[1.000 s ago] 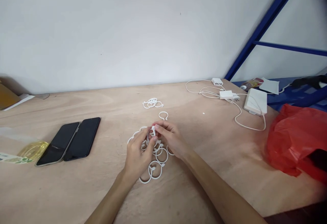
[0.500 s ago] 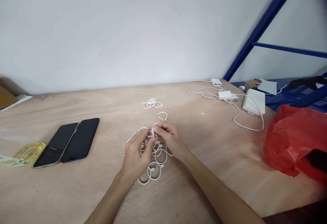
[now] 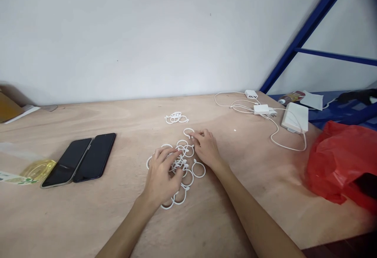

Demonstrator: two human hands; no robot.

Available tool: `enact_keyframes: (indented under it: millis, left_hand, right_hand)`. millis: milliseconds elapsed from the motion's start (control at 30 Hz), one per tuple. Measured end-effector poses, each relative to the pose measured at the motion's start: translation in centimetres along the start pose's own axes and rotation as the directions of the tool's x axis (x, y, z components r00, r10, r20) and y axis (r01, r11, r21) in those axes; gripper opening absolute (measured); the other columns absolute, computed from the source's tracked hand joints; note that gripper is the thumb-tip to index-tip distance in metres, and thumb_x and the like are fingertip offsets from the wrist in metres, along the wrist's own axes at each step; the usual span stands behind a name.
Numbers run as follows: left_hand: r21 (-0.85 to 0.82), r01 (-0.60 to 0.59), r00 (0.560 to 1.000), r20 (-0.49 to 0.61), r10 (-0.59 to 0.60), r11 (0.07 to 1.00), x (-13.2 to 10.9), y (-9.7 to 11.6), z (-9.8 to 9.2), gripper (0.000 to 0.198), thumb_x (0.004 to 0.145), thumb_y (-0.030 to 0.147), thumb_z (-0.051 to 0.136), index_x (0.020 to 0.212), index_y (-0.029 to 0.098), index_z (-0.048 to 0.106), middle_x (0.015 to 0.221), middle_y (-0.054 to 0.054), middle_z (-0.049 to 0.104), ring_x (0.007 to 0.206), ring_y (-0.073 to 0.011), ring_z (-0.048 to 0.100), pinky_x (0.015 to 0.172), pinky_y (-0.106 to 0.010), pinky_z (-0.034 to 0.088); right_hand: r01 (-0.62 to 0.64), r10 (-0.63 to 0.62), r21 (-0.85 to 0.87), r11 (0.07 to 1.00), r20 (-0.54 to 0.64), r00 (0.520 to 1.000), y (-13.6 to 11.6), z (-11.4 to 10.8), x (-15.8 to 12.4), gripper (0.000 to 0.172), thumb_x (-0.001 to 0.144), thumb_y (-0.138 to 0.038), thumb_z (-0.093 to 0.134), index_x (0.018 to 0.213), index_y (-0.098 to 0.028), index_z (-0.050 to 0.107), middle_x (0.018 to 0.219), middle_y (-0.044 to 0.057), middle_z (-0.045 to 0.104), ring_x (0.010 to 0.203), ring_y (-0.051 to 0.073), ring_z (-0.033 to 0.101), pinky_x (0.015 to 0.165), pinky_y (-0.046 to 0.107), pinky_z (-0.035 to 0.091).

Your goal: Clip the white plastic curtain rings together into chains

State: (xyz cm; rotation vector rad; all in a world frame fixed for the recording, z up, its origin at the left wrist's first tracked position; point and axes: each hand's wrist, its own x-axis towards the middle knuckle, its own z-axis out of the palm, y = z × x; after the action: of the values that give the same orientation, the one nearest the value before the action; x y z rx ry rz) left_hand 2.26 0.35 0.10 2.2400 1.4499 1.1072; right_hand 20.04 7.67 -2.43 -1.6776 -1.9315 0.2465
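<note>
On the plywood worktop (image 3: 88, 218) a heap of white rings (image 3: 182, 167) lies near the middle, straight in front of the person. The left hand (image 3: 161, 173) rests palm down on the near left part of that heap, its fingers loosely spread and slightly bent over the rings. It lies open on them, and no ring shows pinched between its fingers. The right hand (image 3: 207, 149) reaches past the far right side of the heap, and its fingertips (image 3: 194, 134) meet the edge of a single ring (image 3: 188, 132) that lies flat just beyond the heap. The thumb and forefinger are close together there, but whether they have actually gripped the ring cannot be told. Further back, apart from both hands, sits a small cluster of rings (image 3: 176, 118). To the left, two dark phones (image 3: 81, 160) lie side by side, screens up. On the far right are white chargers (image 3: 261, 108) with looping cables, a flat white box (image 3: 295, 117) beside them, and a crumpled red bag (image 3: 341, 160) at the worktop's right edge, below a blue metal frame (image 3: 309, 26).
</note>
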Motion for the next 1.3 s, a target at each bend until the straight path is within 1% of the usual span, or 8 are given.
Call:
enact_keyframes:
  millis: [100,200,367,533,767,900,1033,1300]
  left_hand:
    - [-0.017,0.004,1.000,-0.014,-0.005,1.000,0.0,-0.2,0.0,0.035,0.074,0.008,0.051,0.104,0.018,0.065,0.110,-0.007,0.063,0.106,-0.0239,0.050,0.092,-0.043,0.046]
    - [-0.014,0.025,0.999,-0.035,-0.025,1.000,0.1,-0.2,-0.1,0.033,0.079,0.014,0.054,0.110,0.018,0.062,0.111,-0.007,0.062,0.107,-0.0232,0.051,0.092,-0.041,0.046]
    - [-0.027,0.105,0.987,-0.121,-0.108,0.994,0.3,-0.2,-0.1,0.051,0.081,0.033,0.062,0.128,0.019,0.049,0.123,-0.010,0.057,0.113,-0.0239,0.052,0.097,-0.041,0.044]
    - [-0.138,0.088,0.974,-0.194,-0.114,0.986,0.4,-0.2,-0.2,0.046,0.081,0.033,0.065,0.122,0.017,0.054,0.113,-0.009,0.064,0.104,-0.0205,0.060,0.091,-0.035,0.048]
    - [-0.146,0.034,0.966,-0.248,-0.070,0.989,0.5,0.0,-0.5,0.034,0.079,0.030,0.068,0.109,0.014,0.062,0.095,-0.008,0.068,0.087,-0.0184,0.063,0.079,-0.030,0.051]
    - [-0.123,0.016,0.966,-0.253,-0.047,0.992,0.4,-0.1,-0.5,0.028,0.079,0.029,0.068,0.102,0.014,0.064,0.084,-0.005,0.066,0.076,-0.0165,0.061,0.071,-0.029,0.050]
    - [-0.123,-0.010,0.968,-0.250,-0.021,0.992,0.4,-0.1,-0.5,0.025,0.079,0.028,0.068,0.101,0.016,0.064,0.082,-0.004,0.064,0.072,-0.0152,0.059,0.067,-0.028,0.049]
    - [-0.131,-0.069,0.964,-0.263,0.033,0.989,0.1,0.0,-0.4,0.029,0.078,0.025,0.069,0.105,0.014,0.064,0.082,-0.005,0.064,0.071,-0.0157,0.058,0.065,-0.030,0.049]
  right_hand:
    - [-0.025,0.030,0.132,0.991,-0.039,0.999,-0.1,0.0,0.1,0.024,0.084,-0.020,0.052,0.100,-0.022,0.070,0.094,0.008,0.059,0.090,0.021,0.054,0.085,0.035,0.041]
    - [-0.039,0.076,0.416,0.908,-0.074,0.994,-0.9,-0.5,0.2,0.022,0.085,-0.025,0.052,0.096,-0.019,0.070,0.092,0.008,0.062,0.085,0.020,0.055,0.081,0.033,0.043]
    - [-0.215,0.052,0.853,0.476,0.217,0.975,-4.2,-2.1,-0.9,0.025,0.083,-0.039,0.057,0.090,-0.019,0.070,0.079,0.002,0.064,0.072,0.015,0.054,0.066,0.028,0.043]
    - [-0.355,-0.099,0.917,0.182,0.376,0.921,-6.1,-2.7,-2.0,0.024,0.079,-0.041,0.064,0.090,-0.021,0.071,0.075,0.000,0.061,0.066,0.012,0.051,0.060,0.024,0.040]
    - [-0.367,0.029,0.918,0.152,0.367,0.930,-6.6,-2.4,-2.0,0.028,0.071,-0.043,0.070,0.062,-0.017,0.065,0.055,-0.003,0.050,0.055,0.009,0.042,0.056,0.024,0.039]
    - [-0.385,0.121,0.915,0.122,0.371,0.921,-6.7,-2.3,-2.0,0.023,0.065,-0.039,0.075,0.069,-0.017,0.067,0.057,-0.004,0.052,0.053,0.009,0.042,0.052,0.023,0.036]
    - [-0.422,0.091,0.904,0.062,0.416,0.905,-6.6,-2.3,-2.0,0.025,0.064,-0.036,0.076,0.081,-0.018,0.071,0.063,-0.002,0.057,0.056,0.009,0.043,0.052,0.022,0.034]
    - [-0.453,0.008,0.885,-0.103,0.457,0.890,-6.6,-2.4,-2.0,0.018,0.063,-0.031,0.077,0.069,-0.018,0.068,0.058,-0.004,0.049,0.057,0.009,0.042,0.055,0.023,0.034]
